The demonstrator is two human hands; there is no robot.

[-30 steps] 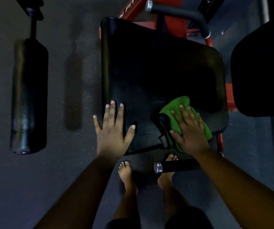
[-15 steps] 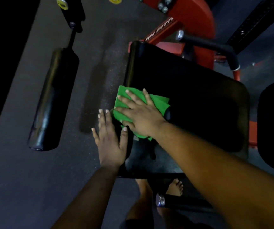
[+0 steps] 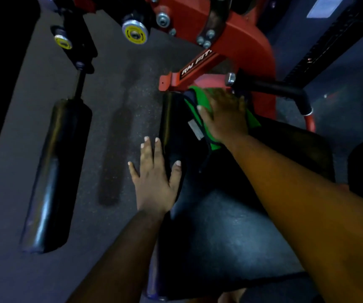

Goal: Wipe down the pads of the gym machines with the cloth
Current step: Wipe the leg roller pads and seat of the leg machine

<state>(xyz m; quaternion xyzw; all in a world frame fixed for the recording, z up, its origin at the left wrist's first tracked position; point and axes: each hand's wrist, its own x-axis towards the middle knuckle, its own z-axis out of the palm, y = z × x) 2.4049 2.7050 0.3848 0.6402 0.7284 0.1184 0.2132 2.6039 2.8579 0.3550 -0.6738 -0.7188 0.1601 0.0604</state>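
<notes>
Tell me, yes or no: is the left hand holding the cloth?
No. The left hand rests flat and bare on the seat pad's edge, while the right hand presses the green cloth near the far end.

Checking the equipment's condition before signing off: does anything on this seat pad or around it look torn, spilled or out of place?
Nothing stands out. The seat pad looks intact, and the green cloth lies under the right hand at its far corner.

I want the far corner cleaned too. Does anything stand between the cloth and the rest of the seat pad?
Nothing visible does. The right hand presses the green cloth flat at the black seat pad's far corner. The left hand rests on the pad's left edge.
</notes>
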